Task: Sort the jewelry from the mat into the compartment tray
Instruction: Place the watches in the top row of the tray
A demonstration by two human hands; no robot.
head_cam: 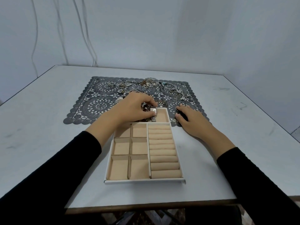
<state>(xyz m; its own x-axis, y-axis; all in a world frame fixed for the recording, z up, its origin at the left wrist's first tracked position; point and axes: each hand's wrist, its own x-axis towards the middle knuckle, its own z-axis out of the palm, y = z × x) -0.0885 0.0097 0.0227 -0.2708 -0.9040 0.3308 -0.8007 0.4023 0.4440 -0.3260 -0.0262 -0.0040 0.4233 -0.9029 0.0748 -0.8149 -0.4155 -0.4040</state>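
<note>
the left hand [133,108] was curled over the long far compartment of the white-rimmed, beige-lined compartment tray [144,181]; its thumb and fingertips pinched a silver wristwatch with a square face and metal link band [153,111]; the band hung down into that compartment, near its left half; a darker chunky metal piece [145,109] sat under the same fingers, too hidden to tell what it was.

the right hand [191,122] lay palm down with fingers relaxed and a little spread, gripping nothing; it rested on the near right corner of the dark grey lace-cut placemat [90,109], just beside the tray's far right corner.

the tray stood on the white counter [45,124], its far end overlapping the mat's near edge; six square cells filled its left side and a row of padded rolls its right.

the remaining jewelry lay along the mat's far side: thin silver rings [99,90] at the left; a tangle of chains [146,83] in the middle; round bangles [169,87] and a string of white pearl beads [181,95] at the right; one bracelet [161,103] lay just beyond the tray's far wall.

black sleeves [65,168] covered both forearms; thin white cables [34,38] hung on the pale wall behind.
</note>
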